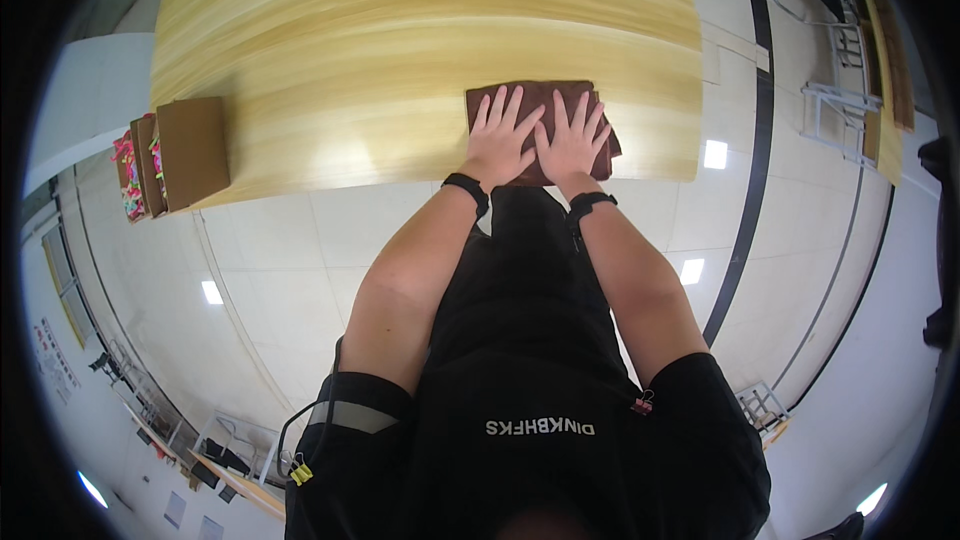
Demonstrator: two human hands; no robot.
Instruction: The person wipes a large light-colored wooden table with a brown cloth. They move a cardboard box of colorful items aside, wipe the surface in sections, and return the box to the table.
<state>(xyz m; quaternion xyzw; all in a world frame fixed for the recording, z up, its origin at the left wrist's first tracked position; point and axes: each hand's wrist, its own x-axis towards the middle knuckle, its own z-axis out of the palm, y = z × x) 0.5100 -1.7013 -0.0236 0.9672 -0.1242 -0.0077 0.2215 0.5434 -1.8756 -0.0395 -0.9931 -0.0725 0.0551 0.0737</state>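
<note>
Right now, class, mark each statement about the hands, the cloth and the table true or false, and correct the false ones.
1. Both hands lie flat on the brown folded cloth. True: left hand, right hand.
2. The cloth lies at the table's far edge. False: it lies at the near edge of the wooden table.
3. Cardboard boxes stand at the table's left end. True.
4. The wrists are bare. False: each wears a black wristband.
</note>
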